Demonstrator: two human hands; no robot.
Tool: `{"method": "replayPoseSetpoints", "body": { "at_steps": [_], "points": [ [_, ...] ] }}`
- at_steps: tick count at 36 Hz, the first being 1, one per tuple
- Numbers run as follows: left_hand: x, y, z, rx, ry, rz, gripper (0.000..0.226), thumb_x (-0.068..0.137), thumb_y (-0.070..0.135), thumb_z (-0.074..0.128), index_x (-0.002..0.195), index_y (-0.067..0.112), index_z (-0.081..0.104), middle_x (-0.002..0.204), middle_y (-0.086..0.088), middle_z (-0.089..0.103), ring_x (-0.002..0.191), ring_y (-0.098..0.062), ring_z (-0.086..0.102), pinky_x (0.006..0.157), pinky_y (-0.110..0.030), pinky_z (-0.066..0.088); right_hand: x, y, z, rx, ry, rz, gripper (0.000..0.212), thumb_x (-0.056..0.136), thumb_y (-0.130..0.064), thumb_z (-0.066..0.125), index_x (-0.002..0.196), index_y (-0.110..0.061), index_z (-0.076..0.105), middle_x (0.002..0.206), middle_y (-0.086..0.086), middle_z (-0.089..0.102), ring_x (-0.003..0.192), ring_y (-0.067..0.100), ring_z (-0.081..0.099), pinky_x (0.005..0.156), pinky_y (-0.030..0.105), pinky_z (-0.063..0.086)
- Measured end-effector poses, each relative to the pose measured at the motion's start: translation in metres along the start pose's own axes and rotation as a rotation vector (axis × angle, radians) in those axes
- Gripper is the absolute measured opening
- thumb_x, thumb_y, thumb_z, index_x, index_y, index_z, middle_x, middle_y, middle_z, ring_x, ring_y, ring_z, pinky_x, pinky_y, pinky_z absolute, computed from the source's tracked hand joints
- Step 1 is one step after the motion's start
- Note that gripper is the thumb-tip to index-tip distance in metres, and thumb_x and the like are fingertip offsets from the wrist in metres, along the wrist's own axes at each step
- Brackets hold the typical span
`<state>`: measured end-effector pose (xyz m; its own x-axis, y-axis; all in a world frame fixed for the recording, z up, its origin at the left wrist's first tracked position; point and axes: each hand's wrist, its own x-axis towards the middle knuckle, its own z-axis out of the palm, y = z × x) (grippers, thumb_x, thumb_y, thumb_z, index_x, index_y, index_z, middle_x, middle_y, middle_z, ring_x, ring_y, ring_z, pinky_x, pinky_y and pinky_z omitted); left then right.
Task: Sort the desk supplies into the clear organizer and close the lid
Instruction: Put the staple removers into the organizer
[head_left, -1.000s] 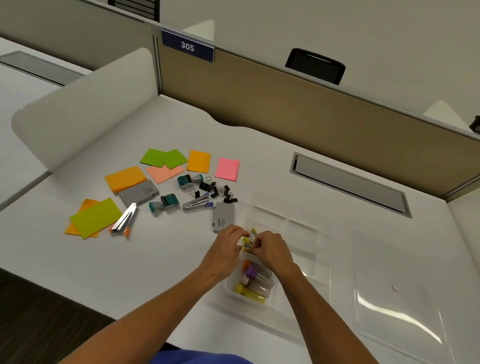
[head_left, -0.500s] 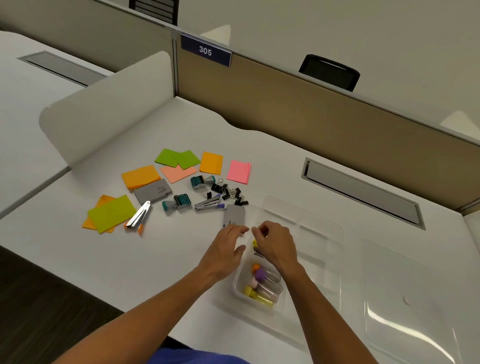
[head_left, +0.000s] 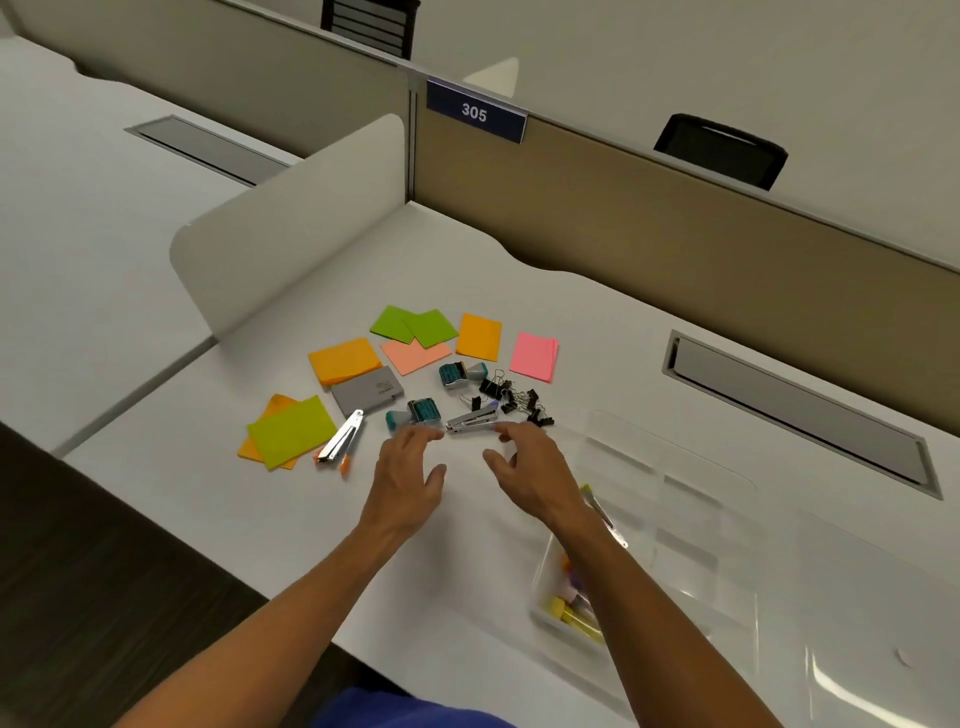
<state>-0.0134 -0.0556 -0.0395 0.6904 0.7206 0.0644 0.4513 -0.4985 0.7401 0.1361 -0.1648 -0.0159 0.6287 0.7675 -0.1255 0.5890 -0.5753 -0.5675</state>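
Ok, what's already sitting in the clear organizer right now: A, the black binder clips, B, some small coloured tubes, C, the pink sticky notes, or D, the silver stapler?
B: the small coloured tubes lie in the near compartment of the clear organizer, while the binder clips, pink sticky notes and silver stapler are out on the desk.

A single wide-angle head view looks forward and down from above the near edge of the tabletop (head_left: 597, 322), facing the partition (head_left: 675, 228) at its far side. Both forearms reach in from the bottom edge, close to the lens. Straight lines bow toward the edges.
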Motion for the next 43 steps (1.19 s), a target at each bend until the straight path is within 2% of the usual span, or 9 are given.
{"method": "replayPoseSetpoints", "body": {
  "at_steps": [6, 10, 16, 22, 25, 29, 34, 40, 43],
  "points": [
    [0.012, -0.029, -0.021, 0.112, 0.090, -0.142, 0.055, 0.084, 0.020, 0.071, 0.135, 0.017, 0.050, 0.143, -0.006, 0.043, 0.134, -0.026, 0.036, 0.110, -0.040, 0.033, 0.019, -0.016, 0.022, -0.123, -0.140, -0.034, 0.061, 0.096, -0.041, 0.054, 0.150, -0.021, 0.034, 0.155, 0.001, 0.033, 0.124, 0.023, 0.053, 0.105, 0.041, 0.045],
    [0.017, -0.041, -0.032, 0.200, 0.122, -0.236, 0.059, 0.084, 0.022, 0.071, 0.138, 0.019, 0.046, 0.147, -0.006, 0.037, 0.135, -0.028, 0.032, 0.108, -0.043, 0.034, 0.030, -0.027, 0.035, -0.207, -0.199, -0.026, 0.066, 0.097, -0.035, 0.052, 0.155, -0.019, 0.024, 0.164, -0.001, 0.013, 0.145, 0.026, 0.030, 0.113, 0.046, 0.036],
    [0.020, -0.062, -0.034, 0.164, 0.080, -0.236, 0.063, 0.085, 0.017, 0.070, 0.141, 0.016, 0.042, 0.145, -0.007, 0.041, 0.134, -0.026, 0.034, 0.109, -0.039, 0.034, 0.042, -0.033, 0.050, -0.344, -0.295, -0.028, 0.075, 0.097, -0.029, 0.054, 0.158, -0.024, 0.010, 0.166, -0.003, -0.006, 0.149, 0.031, 0.019, 0.112, 0.052, 0.036],
    [0.022, -0.070, -0.034, 0.187, 0.058, -0.215, 0.063, 0.086, 0.016, 0.068, 0.143, 0.013, 0.039, 0.145, -0.008, 0.043, 0.134, -0.026, 0.035, 0.110, -0.038, 0.032, 0.051, -0.036, 0.054, -0.424, -0.336, -0.015, 0.075, 0.097, -0.031, 0.052, 0.158, -0.022, 0.009, 0.165, 0.001, 0.002, 0.149, 0.031, 0.017, 0.112, 0.052, 0.036],
    [0.023, -0.073, -0.034, 0.241, 0.046, -0.202, 0.064, 0.087, 0.018, 0.068, 0.144, 0.013, 0.038, 0.146, -0.007, 0.043, 0.134, -0.026, 0.035, 0.110, -0.038, 0.032, 0.049, -0.039, 0.053, -0.431, -0.303, -0.026, 0.069, 0.096, -0.033, 0.052, 0.155, -0.015, 0.020, 0.160, 0.007, 0.019, 0.143, 0.033, 0.027, 0.110, 0.050, 0.039],
    [0.024, -0.077, -0.036, 0.310, 0.066, -0.184, 0.067, 0.083, 0.017, 0.070, 0.143, 0.012, 0.041, 0.145, -0.007, 0.045, 0.130, -0.028, 0.038, 0.106, -0.040, 0.035, 0.040, -0.037, 0.058, -0.460, -0.220, -0.073, 0.044, 0.094, -0.036, 0.050, 0.130, -0.012, 0.054, 0.135, 0.009, 0.045, 0.122, 0.031, 0.045, 0.099, 0.044, 0.047],
    [0.022, -0.083, -0.037, 0.377, 0.094, -0.212, 0.062, 0.080, 0.014, 0.070, 0.138, 0.014, 0.048, 0.135, -0.007, 0.053, 0.120, -0.030, 0.046, 0.096, -0.043, 0.036, 0.033, -0.036, 0.058, -0.356, -0.192, -0.085, 0.031, 0.095, -0.031, 0.048, 0.098, -0.009, 0.070, 0.111, 0.007, 0.060, 0.094, 0.022, 0.057, 0.083, 0.039, 0.053],
    [0.021, -0.090, -0.035, 0.387, 0.093, -0.200, 0.055, 0.078, 0.004, 0.071, 0.130, 0.013, 0.054, 0.123, -0.010, 0.060, 0.108, -0.031, 0.053, 0.087, -0.044, 0.038, 0.021, -0.032, 0.059, -0.245, 0.041, -0.019, 0.024, 0.093, -0.030, 0.058, 0.110, -0.015, 0.067, 0.115, 0.004, 0.054, 0.107, 0.021, 0.049, 0.085, 0.034, 0.050],
    [0.018, -0.089, -0.037, 0.360, 0.081, -0.152, 0.055, 0.077, -0.004, 0.070, 0.127, 0.016, 0.058, 0.120, -0.009, 0.062, 0.105, -0.031, 0.054, 0.083, -0.041, 0.039, 0.017, -0.033, 0.059, -0.246, 0.096, 0.116, 0.041, 0.090, -0.040, 0.064, 0.121, -0.016, 0.055, 0.123, 0.007, 0.044, 0.110, 0.024, 0.046, 0.087, 0.034, 0.046]
  ]
}}
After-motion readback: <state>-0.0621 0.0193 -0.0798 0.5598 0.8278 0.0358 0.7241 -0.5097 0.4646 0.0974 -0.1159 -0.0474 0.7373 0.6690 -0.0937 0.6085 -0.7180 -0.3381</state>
